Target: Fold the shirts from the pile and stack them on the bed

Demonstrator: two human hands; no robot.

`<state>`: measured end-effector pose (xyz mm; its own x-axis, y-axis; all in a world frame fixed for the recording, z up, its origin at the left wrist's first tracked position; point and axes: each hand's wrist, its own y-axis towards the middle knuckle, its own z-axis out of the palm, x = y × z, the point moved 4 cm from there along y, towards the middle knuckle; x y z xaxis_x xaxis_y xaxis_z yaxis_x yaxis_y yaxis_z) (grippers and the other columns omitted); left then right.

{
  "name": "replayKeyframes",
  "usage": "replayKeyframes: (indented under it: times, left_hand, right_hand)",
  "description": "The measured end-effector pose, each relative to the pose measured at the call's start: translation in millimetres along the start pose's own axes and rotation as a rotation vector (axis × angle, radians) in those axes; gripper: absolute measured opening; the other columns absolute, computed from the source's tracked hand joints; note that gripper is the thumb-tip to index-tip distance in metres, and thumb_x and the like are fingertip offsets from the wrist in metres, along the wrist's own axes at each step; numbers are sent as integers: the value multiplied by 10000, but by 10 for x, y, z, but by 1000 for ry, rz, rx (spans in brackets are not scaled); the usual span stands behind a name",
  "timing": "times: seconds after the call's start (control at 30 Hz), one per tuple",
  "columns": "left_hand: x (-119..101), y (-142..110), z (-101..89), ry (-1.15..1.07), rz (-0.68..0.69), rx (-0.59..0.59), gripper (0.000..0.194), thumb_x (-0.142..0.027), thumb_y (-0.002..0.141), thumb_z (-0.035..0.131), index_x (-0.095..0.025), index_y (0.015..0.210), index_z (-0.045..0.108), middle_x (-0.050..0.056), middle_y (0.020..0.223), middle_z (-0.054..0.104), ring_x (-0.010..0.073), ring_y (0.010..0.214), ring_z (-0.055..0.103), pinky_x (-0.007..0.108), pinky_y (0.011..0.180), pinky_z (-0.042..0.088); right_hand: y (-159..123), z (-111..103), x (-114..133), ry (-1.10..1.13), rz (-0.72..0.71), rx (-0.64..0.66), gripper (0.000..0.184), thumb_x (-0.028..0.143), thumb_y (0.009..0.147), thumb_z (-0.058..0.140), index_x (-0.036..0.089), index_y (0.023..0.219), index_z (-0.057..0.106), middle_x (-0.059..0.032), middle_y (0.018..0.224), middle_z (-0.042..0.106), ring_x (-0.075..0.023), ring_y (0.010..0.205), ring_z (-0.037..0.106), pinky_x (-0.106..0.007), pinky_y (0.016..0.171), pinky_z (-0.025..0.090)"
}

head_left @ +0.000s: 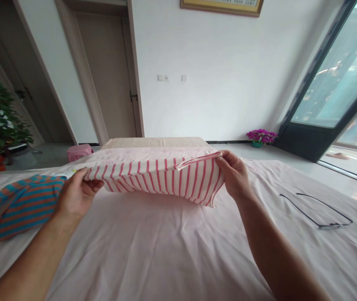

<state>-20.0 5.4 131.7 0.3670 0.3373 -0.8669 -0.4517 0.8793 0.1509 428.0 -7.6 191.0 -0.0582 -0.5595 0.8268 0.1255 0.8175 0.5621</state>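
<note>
A white cloth with red stripes (162,179) is stretched between my two hands, partly folded over along its top edge. Its lower edge hangs down close to the pale bed sheet (153,251); I cannot tell whether it touches. My left hand (79,190) pinches the cloth's left end, fingers closed around the fabric. At the upper right corner, my right hand (233,171) grips the folded edge between thumb and fingers. Beside my left forearm lies a blue and brown striped garment (30,205), bunched on the sheet.
Black-framed glasses (329,223) lie with temples unfolded on the sheet at right. Beyond the bed stand a pink stool (79,152) and a pot of purple flowers (261,137). A leafy plant (1,113) is at far left. A glass door (322,83) is at right.
</note>
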Motion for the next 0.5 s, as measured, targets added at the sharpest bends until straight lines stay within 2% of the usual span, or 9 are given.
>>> replayKeyframes:
  times: [0.13, 0.2, 0.27, 0.33, 0.4, 0.47, 0.5]
  left_hand:
    - [7, 282, 45, 33, -84, -19, 142, -199, 770, 609, -179, 910, 600, -21, 824, 687, 145, 774, 652, 376, 758, 612]
    - [27, 490, 168, 44, -108, -20, 98, -177, 764, 583, -183, 862, 576, -1, 834, 687, 171, 856, 659, 425, 827, 598]
    - [-77, 685, 365, 15, -40, -1, 83, -183, 744, 600, -199, 789, 532, 2, 819, 671, 185, 896, 659, 422, 856, 587]
    - [-318, 810, 576, -53, 115, 30, 158, -186, 714, 648, -201, 745, 494, -16, 801, 644, 166, 862, 658, 378, 842, 583]
    - [-591, 837, 719, -118, 247, 56, 205, -196, 714, 687, -197, 735, 484, -41, 783, 614, 112, 805, 639, 296, 800, 572]
    - [-769, 785, 756, -117, 307, 106, 248, -205, 703, 745, -203, 718, 497, -58, 782, 599, 80, 767, 611, 207, 712, 553]
    - [-790, 742, 723, -88, 308, 123, 264, -220, 697, 771, -207, 709, 508, -61, 776, 592, 72, 739, 594, 176, 651, 533]
  right_hand:
    - [385, 137, -362, -153, 159, 167, 275, 439, 776, 692, 182, 746, 599, 46, 584, 515, -81, 487, 431, -191, 441, 344]
    - [667, 213, -538, -241, 142, 121, 260, 400, 753, 703, 167, 707, 596, 36, 589, 536, -86, 518, 477, -184, 449, 363]
    - [947, 293, -594, -215, 124, 17, 243, 396, 783, 669, 165, 770, 595, 14, 650, 586, -108, 583, 557, -182, 464, 403]
    - [1170, 367, -490, -96, 49, -63, 241, 411, 822, 633, 180, 851, 569, 3, 748, 623, -117, 665, 612, -196, 516, 470]
    - [1290, 396, -286, 16, -88, -105, 239, 428, 850, 611, 203, 894, 541, 7, 844, 638, -113, 754, 635, -227, 620, 531]
    - [1276, 361, -122, 48, -217, -117, 240, 445, 862, 606, 219, 907, 539, 12, 902, 646, -112, 827, 636, -254, 721, 550]
    - [1223, 325, -97, 31, -253, -108, 242, 453, 863, 608, 223, 911, 549, 13, 910, 650, -116, 848, 633, -261, 751, 550]
